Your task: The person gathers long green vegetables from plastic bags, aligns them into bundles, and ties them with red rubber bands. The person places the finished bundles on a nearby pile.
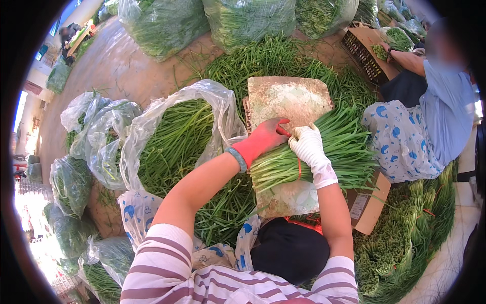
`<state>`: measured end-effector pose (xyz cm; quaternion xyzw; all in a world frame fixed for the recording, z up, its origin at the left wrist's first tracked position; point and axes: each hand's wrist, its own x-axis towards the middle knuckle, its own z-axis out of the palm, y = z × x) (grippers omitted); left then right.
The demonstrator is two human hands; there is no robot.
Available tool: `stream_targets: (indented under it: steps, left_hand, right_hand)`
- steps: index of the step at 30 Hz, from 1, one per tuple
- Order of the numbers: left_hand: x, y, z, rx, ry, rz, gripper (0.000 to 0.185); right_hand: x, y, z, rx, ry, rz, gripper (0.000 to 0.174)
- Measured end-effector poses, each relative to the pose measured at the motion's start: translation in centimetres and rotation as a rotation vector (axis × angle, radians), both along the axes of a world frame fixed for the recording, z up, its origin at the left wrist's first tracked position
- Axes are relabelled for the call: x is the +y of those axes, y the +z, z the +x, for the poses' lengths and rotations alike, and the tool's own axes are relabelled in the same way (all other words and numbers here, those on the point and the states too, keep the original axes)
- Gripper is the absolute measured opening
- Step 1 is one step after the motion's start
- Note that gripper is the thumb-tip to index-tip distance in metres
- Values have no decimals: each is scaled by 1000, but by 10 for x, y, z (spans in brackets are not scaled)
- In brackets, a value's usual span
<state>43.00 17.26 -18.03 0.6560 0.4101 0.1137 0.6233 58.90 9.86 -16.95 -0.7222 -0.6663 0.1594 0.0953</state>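
Note:
A thick bundle of long green leaf stalks, like Chinese chives [338,140], lies across a worn, stained board [288,97]. An orange-red tie [299,169] runs around the bundle. My left hand [265,138], in a red glove, is on the bundle's upper side, its fingers at what looks like a bit of red tie. My right hand [308,146], in a white glove, rests on the bundle just beside it, thumb and fingers pinched near the same spot. The underside of the bundle is hidden.
Loose green stalks [174,144] lie in an open clear plastic bag at the left, and more surround the board. Tied bundles [391,243] lie at the lower right near a cardboard box [366,205]. A person [448,102] sits at the right. Filled bags [248,21] stand ahead.

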Motion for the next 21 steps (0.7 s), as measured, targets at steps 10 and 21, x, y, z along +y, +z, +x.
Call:
stream_targets:
  steps: [10, 21]
  left_hand:
    - [-12, -2, 2, -39, 96, 212, 53]
    - [-17, -4, 5, -4, 125, 396, 51]
  right_hand:
    - [-2, 1, -4, -45, -13, 6, 20]
    - [-7, -13, 5, 21, 47, 151, 16]
